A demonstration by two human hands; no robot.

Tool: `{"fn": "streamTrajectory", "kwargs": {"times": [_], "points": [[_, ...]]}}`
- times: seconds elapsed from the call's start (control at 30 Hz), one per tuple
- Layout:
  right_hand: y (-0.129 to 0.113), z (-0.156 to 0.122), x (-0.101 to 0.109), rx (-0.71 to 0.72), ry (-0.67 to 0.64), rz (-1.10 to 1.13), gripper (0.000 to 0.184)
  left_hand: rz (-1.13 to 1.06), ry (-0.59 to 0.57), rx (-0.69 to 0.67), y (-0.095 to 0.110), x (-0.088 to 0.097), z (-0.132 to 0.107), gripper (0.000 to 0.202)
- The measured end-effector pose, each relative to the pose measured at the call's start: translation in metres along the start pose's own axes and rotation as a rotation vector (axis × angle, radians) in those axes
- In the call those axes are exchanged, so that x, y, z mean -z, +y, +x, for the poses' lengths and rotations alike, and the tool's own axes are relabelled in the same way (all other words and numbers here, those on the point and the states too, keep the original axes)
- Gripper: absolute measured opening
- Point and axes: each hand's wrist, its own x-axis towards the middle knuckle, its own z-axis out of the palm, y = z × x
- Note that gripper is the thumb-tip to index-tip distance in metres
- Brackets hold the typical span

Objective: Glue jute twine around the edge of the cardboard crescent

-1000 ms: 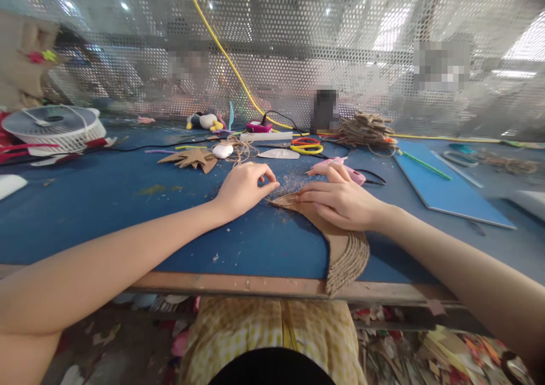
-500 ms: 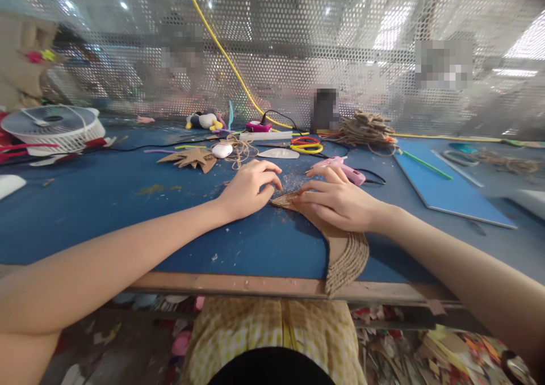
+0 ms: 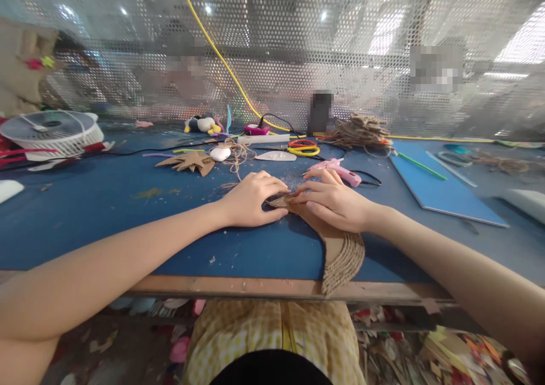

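Observation:
A curved cardboard piece [image 3: 331, 240], its outer edge covered in rows of twine, lies on the blue table with its lower tip over the front edge. My right hand [image 3: 336, 203] rests on its upper part, fingers bent and pressed onto the narrow end. My left hand [image 3: 253, 200] has its thumb and fingers around the narrow twine-covered tip from the left. Just behind my right hand lies a pink glue gun [image 3: 351, 176], partly hidden by the fingers. Loose twine [image 3: 238, 157] lies in a tangle behind my left hand.
Behind are scissors [image 3: 304, 150] with yellow handles, a white rounded case [image 3: 220, 154], jagged cardboard cutouts [image 3: 189, 162] and a twine bundle [image 3: 361, 130]. A fan [image 3: 53, 135] lies at left, a blue board [image 3: 443, 189] at right. A perforated metal screen [image 3: 272, 50] stands behind the table.
My left hand has moved slightly right and down, closing its thumb and fingers around the tip of the cardboard piece. My right hand stays on the piece, nearly unmoved.

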Motion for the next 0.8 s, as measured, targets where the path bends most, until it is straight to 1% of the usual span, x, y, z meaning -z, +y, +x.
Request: {"fn": "streamTrajectory", "kwargs": {"times": [0.2,0.43,0.7,0.8], "points": [[0.0060,-0.0012,-0.0018,0.020,-0.021,0.014,0.040,0.023,-0.028,-0.002,-0.0021,-0.0015,-0.0003,0.043],[0.0060,-0.0018,-0.0043,0.027,0.017,0.006,0.037,0.022,-0.016,-0.015,-0.0023,-0.0014,-0.0002,0.040],[0.0077,-0.0017,-0.0056,0.073,0.104,-0.067,0.029,0.007,-0.007,-0.020,-0.0017,-0.0014,-0.0017,0.037],[0.0072,-0.0013,-0.0073,0.093,0.166,-0.109,0.024,-0.001,-0.002,-0.022,-0.0018,-0.0016,-0.0017,0.035]]}}
